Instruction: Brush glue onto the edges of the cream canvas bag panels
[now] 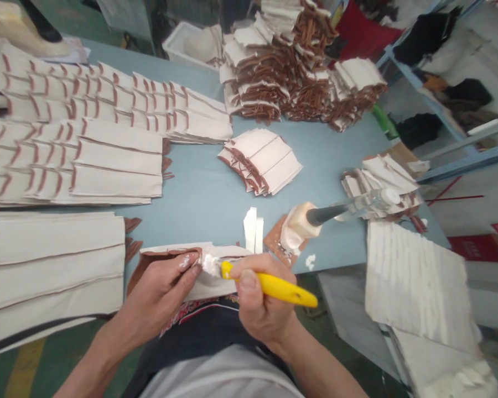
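Observation:
My right hand (261, 293) is closed round a yellow-handled brush (290, 290), its bristle end coated in white paste (211, 264). The bristles touch a cream and brown fabric piece (216, 284) at the table's front edge. My left hand (166, 287) pinches the folded brown edge of that piece, thumb against fingers, with white smears on the fingertips. Just beyond the piece lie two white strips (253, 229). To their right, a pale glue bottle (296, 224) with a dark neck rests on a brown scrap.
Overlapping rows of cream pieces (120, 166) cover the blue table's (191, 215) left side. A small stack (265, 157) sits mid-table, with tall brown and cream piles (274, 72) behind it. A white bin (186, 47) stands at the back, metal shelving (427, 94) at right.

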Demonstrator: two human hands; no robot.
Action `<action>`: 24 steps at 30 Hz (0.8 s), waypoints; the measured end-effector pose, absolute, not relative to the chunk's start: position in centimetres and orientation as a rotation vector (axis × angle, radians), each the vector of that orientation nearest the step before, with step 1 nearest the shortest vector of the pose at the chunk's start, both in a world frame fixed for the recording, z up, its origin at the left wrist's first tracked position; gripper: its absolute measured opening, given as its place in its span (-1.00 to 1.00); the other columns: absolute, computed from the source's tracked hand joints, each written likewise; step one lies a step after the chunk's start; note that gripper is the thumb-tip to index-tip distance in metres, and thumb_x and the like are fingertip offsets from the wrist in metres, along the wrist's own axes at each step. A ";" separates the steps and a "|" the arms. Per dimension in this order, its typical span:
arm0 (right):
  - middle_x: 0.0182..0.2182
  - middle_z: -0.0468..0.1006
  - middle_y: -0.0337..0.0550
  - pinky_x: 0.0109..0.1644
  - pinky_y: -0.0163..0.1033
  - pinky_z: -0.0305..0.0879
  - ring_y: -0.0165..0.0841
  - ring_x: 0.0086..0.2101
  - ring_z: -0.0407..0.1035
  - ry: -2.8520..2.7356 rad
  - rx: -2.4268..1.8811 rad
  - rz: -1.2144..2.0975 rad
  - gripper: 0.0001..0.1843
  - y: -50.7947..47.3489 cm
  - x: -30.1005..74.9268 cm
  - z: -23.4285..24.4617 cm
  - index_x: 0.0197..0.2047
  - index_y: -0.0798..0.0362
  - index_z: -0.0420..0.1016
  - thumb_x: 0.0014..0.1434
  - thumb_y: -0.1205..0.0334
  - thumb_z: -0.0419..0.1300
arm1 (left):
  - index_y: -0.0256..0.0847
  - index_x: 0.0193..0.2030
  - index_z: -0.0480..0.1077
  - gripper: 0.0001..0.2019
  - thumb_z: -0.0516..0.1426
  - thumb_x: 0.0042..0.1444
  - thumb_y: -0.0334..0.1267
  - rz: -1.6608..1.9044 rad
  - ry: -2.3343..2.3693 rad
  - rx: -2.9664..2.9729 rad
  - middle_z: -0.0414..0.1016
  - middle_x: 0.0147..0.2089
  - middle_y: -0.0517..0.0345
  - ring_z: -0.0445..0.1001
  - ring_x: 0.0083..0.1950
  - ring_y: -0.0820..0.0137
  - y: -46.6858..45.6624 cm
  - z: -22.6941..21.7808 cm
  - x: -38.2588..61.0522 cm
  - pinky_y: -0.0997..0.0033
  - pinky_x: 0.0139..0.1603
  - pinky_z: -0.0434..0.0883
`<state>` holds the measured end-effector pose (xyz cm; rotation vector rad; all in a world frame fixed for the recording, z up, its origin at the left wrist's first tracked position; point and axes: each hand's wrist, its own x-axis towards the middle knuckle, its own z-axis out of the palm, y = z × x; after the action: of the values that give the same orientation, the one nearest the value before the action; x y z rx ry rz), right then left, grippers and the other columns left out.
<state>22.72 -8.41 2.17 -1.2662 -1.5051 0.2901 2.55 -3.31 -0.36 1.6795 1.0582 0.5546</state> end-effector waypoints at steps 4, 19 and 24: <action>-0.48 0.62 -0.31 -0.42 -0.28 0.49 -0.38 -0.57 0.49 -1.433 -1.272 0.367 -0.77 -8.8 22.6 1.4 -0.19 -0.08 0.53 0.49 0.24 0.08 | -0.14 -0.15 0.69 -0.73 0.15 0.47 -0.18 0.568 1.007 1.638 0.75 -0.16 0.07 0.64 -0.21 0.26 -3.4 -0.2 2.7 0.42 -0.13 0.51; -0.50 0.61 -0.27 -0.46 -0.27 0.47 -0.37 -0.58 0.47 -1.465 -1.266 0.237 -0.74 -8.6 22.9 1.3 -0.23 -0.07 0.55 0.51 0.19 0.11 | -0.12 -0.12 0.73 -0.71 0.17 0.45 -0.13 0.597 1.038 1.612 0.79 -0.11 0.04 0.67 -0.16 0.19 -3.5 0.2 3.3 0.39 -0.04 0.55; -0.51 0.58 -0.32 -0.55 -0.28 0.34 -0.45 -0.69 0.26 -1.373 -1.229 0.379 -0.72 -8.9 22.0 1.1 -0.18 -0.06 0.56 0.56 0.11 0.09 | -0.12 -0.15 0.76 -0.68 0.17 0.44 -0.11 0.598 0.995 1.629 0.79 -0.06 0.01 0.67 -0.07 0.15 -3.2 0.3 3.9 0.34 0.12 0.55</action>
<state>22.04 -8.86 1.07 -1.2290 -1.3735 0.3793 3.89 -3.19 0.27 1.6287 0.9949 0.5976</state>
